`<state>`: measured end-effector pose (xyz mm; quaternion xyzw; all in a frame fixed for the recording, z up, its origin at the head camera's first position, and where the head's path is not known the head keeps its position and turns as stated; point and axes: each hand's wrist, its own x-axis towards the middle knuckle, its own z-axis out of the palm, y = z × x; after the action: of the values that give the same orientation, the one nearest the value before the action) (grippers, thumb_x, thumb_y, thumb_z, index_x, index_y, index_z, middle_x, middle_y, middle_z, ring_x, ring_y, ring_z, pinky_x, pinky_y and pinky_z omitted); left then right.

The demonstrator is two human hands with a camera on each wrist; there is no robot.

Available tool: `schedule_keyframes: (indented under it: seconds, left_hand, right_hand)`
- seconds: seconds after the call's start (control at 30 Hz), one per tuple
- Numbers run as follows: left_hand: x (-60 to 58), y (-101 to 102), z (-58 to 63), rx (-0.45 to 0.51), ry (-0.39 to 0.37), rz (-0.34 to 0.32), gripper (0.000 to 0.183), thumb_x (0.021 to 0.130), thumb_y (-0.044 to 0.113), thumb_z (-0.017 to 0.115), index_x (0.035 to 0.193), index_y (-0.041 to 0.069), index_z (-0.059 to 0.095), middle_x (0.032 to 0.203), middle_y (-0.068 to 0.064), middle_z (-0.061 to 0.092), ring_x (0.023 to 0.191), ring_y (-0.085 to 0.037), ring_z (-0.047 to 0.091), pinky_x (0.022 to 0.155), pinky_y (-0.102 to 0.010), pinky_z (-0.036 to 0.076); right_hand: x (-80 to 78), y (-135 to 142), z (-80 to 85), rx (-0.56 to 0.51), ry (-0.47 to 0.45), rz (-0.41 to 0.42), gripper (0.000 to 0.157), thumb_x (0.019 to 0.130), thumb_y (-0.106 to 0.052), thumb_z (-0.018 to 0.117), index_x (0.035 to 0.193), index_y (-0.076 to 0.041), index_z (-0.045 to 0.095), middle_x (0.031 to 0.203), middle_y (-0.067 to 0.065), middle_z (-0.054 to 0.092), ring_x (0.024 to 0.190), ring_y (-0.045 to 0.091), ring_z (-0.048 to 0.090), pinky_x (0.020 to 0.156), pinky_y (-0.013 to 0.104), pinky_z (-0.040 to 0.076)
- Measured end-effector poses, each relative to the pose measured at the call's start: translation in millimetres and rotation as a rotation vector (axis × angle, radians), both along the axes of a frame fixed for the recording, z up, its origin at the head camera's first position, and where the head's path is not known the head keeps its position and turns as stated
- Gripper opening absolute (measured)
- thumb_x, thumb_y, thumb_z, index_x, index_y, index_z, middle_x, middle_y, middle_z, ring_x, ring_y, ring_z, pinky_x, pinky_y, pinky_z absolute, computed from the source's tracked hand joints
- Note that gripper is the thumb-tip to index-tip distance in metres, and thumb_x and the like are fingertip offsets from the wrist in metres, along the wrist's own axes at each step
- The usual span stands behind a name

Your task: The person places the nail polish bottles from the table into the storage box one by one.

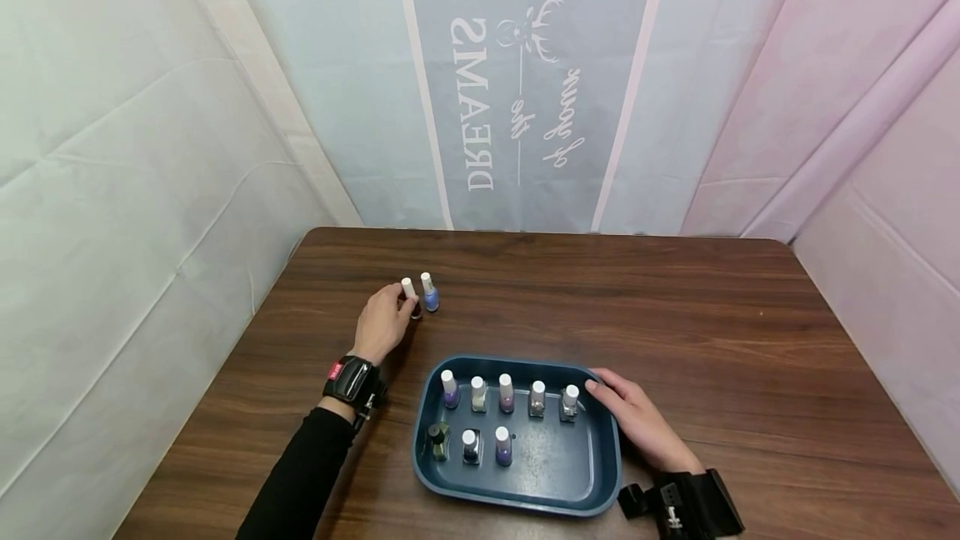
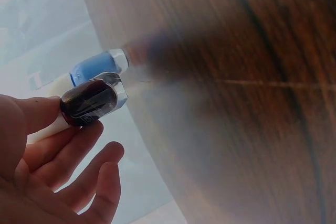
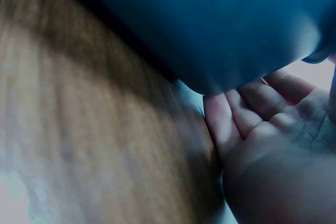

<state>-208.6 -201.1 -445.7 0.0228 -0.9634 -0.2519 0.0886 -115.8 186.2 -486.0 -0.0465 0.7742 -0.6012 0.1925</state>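
Observation:
In the head view, my left hand point(image 1: 381, 325) is past the tray's far left corner, pinching a dark red nail polish bottle point(image 2: 90, 101) by its white cap between thumb and fingers. Close beside that bottle stands a blue nail polish bottle point(image 1: 431, 298), also white-capped. At the right, my right hand point(image 1: 643, 427) grips the far right corner of a dark blue tray point(image 1: 558, 473), its thumb over the rim and the other fingers against the outer wall, as the right wrist view shows.
Inside the tray, several nail polish bottles stand in two rows; a purple bottle point(image 1: 503, 450) ends the near row, and a dark-capped green bottle point(image 1: 438, 442) is at its left. The brown wooden table point(image 1: 750, 357) meets hanging curtains point(image 1: 525, 207) at its far edge.

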Motion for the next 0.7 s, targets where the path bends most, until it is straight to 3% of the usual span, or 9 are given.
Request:
schedule_keyframes:
  seconds: [0.7]
  left_hand:
    - [13.5,8,17.4,0.0,0.009,-0.037,0.022,0.098,0.031,0.055,0.088,0.012,0.059,0.089,-0.007,0.058,0.073,-0.021,0.05,0.059,-0.03,0.038]
  right_hand:
    - [0.1,0,0.3,0.009,-0.013,-0.003,0.051,0.098,-0.044,0.049,0.135,-0.009,0.052,0.132,0.013,0.056,0.116,0.02,0.053,0.09,0.023,0.046]
